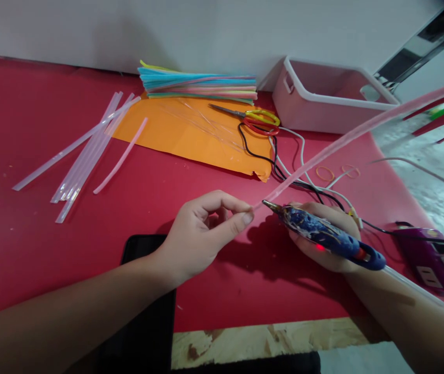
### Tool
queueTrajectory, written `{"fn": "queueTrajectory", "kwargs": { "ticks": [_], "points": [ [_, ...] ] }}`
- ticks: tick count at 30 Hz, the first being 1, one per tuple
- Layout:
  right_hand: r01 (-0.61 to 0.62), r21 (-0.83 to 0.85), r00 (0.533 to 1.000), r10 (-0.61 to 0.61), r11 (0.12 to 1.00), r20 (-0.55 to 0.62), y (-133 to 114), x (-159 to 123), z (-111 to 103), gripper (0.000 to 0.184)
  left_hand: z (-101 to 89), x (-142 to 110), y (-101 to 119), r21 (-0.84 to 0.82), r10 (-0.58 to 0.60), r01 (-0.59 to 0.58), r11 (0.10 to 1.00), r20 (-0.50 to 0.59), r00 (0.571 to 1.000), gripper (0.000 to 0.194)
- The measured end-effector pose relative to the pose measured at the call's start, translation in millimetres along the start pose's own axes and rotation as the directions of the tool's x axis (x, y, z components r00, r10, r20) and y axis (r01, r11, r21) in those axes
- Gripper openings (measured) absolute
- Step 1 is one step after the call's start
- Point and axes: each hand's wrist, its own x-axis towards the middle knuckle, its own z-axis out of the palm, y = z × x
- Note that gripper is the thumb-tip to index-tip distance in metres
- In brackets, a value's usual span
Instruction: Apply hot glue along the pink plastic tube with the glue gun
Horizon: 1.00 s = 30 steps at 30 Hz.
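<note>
Between thumb and forefinger, my left hand [210, 228] pinches the near end of a long pink pipe cleaner [331, 148], which slants up and out to the right edge. My right hand [323, 241] is wrapped round a blue hot glue gun [323, 234] with a red light lit. The gun's metal nozzle is at the pipe cleaner, just right of my left fingertips; whether it touches is unclear. A clear glue stick [415, 285] sticks out of the gun's back. Below my left wrist lies a black flat device [144, 317], partly hidden by my forearm.
Several glue sticks [85, 161] and a short pink piece [122, 156] lie at left. Behind are colored pipe cleaners [198, 83], an orange envelope [191, 135], scissors [261, 119] and a pink bin [323, 106]. Cables [303, 182] run right toward a purple power strip [428, 259].
</note>
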Motion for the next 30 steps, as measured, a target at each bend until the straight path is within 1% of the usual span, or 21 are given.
{"fn": "queueTrajectory", "kwargs": {
  "ticks": [3, 9, 14, 18, 20, 23, 26, 30],
  "points": [
    [0.012, 0.006, 1.0, -0.012, 1.0, -0.003, -0.8, 1.5, 0.0, 0.01, -0.6, 0.4, -0.6, -0.004, 0.022, -0.022, 1.0, -0.008, 1.0, 0.011],
    [0.014, 0.013, 1.0, -0.014, 1.0, 0.001, -1.3, 3.2, -0.9, 0.012, -0.2, 0.6, -1.8, -0.03, 0.012, -0.012, 0.999, 0.013, 1.0, 0.012],
    [-0.008, 0.018, 1.0, 0.008, 1.0, -0.003, -0.6, 2.4, -0.2, 0.016, -0.4, 0.4, -1.9, -0.022, 0.007, -0.006, 1.0, 0.017, 1.0, 0.011],
    [0.015, 0.039, 1.0, -0.016, 0.999, 0.018, -0.8, 2.5, -0.5, 0.02, -1.6, 0.5, -2.1, -0.012, -0.003, 0.004, 1.0, 0.028, 1.0, 0.012],
    [0.001, 0.04, 1.0, -0.002, 0.999, 0.016, -1.5, 2.5, -0.5, 0.021, -2.1, 0.2, -2.3, -0.011, -0.002, 0.002, 1.0, 0.033, 0.999, 0.011],
    [-0.033, 0.027, 0.999, 0.033, 0.999, -0.002, -3.1, 2.4, -0.4, 0.021, -2.2, -0.4, -2.3, -0.001, -0.002, 0.002, 1.0, 0.038, 0.999, 0.012],
    [-0.017, -0.005, 1.0, 0.016, 1.0, -0.014, -4.4, 2.7, -0.3, 0.022, -1.9, -0.8, -2.0, 0.011, 0.006, -0.006, 1.0, 0.037, 0.999, 0.012],
    [-0.014, -0.051, 1.0, 0.013, 0.999, -0.024, -5.8, 3.6, -1.0, 0.019, -2.1, -1.3, -1.3, 0.027, -0.001, 0.0, 1.0, 0.038, 0.999, 0.013]
  ]
}}
